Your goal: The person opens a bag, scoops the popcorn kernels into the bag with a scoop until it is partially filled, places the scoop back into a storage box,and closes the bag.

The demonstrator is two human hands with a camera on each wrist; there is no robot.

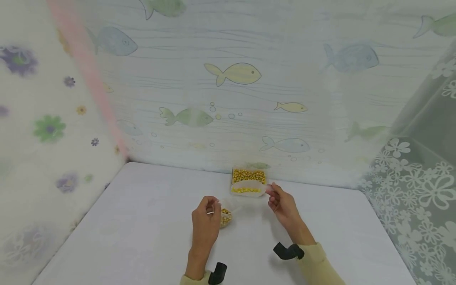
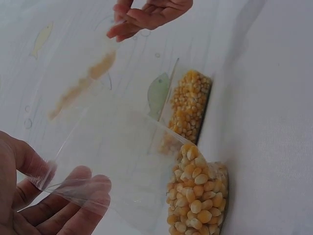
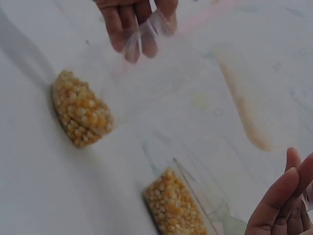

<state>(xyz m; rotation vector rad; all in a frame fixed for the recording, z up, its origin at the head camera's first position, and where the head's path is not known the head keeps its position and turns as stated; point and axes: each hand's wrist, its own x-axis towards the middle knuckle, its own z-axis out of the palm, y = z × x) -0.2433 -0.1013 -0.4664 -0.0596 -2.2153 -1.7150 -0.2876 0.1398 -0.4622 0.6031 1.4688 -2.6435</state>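
Observation:
My left hand (image 1: 206, 221) grips the upper edge of a clear plastic bag (image 2: 122, 161), with the thumb on one side and fingers behind the film. Corn kernels (image 2: 198, 200) fill the bag's bottom, which sits on the table. To the right, my right hand (image 1: 284, 208) pinches the end of a translucent scoop (image 1: 246, 184) in the air. A row of yellow kernels lies along the scoop, showing through its wall in both wrist views. Behind it, a clear rectangular box (image 1: 232, 176) holds many more kernels (image 3: 173, 203); the scoop overlaps its front in the head view.
Under everything spreads a white-covered table (image 1: 142, 221). A wall hanging with drawn fish (image 1: 233, 74) rises at its back edge, a flowered sheet (image 1: 50, 128) on the left and a lace-patterned curtain (image 1: 427, 190) on the right. Each wrist wears a black mount (image 1: 288, 251).

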